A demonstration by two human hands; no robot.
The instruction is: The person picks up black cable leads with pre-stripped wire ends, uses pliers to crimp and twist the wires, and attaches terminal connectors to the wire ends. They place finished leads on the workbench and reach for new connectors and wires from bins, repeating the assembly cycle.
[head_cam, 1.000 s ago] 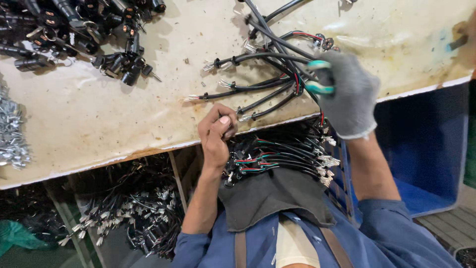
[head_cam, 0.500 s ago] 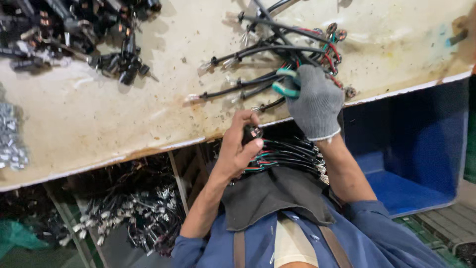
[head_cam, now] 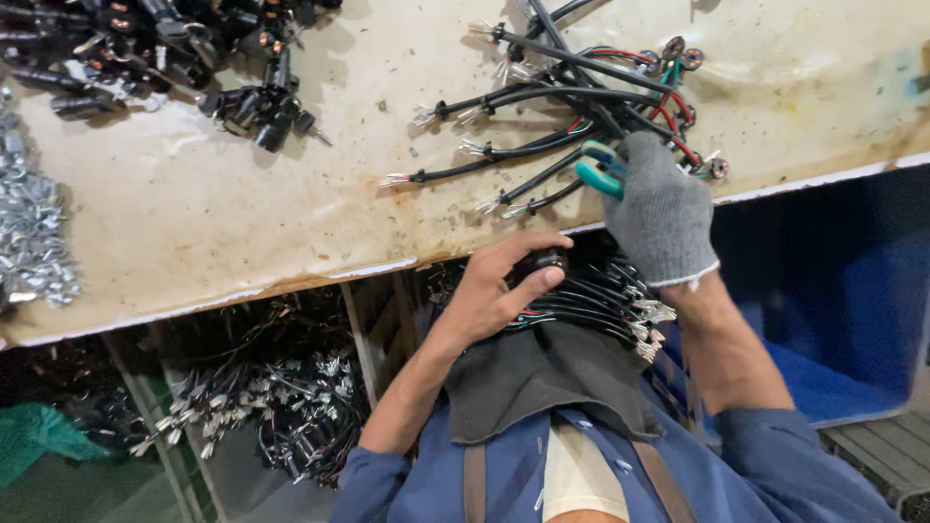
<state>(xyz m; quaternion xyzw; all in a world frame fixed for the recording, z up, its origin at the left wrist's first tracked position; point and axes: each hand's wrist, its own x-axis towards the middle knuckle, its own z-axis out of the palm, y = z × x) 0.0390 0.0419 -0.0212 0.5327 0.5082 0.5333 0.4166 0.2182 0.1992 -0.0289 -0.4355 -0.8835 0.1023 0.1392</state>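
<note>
Black connector [head_cam: 539, 261] pinched in left hand [head_cam: 499, 286]; gloved right hand [head_cam: 661, 218] grips teal pliers [head_cam: 601, 170].

My stained cream workbench [head_cam: 291, 208] carries black stripped-end cables [head_cam: 542, 107], a heap of black connectors [head_cam: 165, 48], and silvery metal clips [head_cam: 34, 223] at its left edge.
</note>
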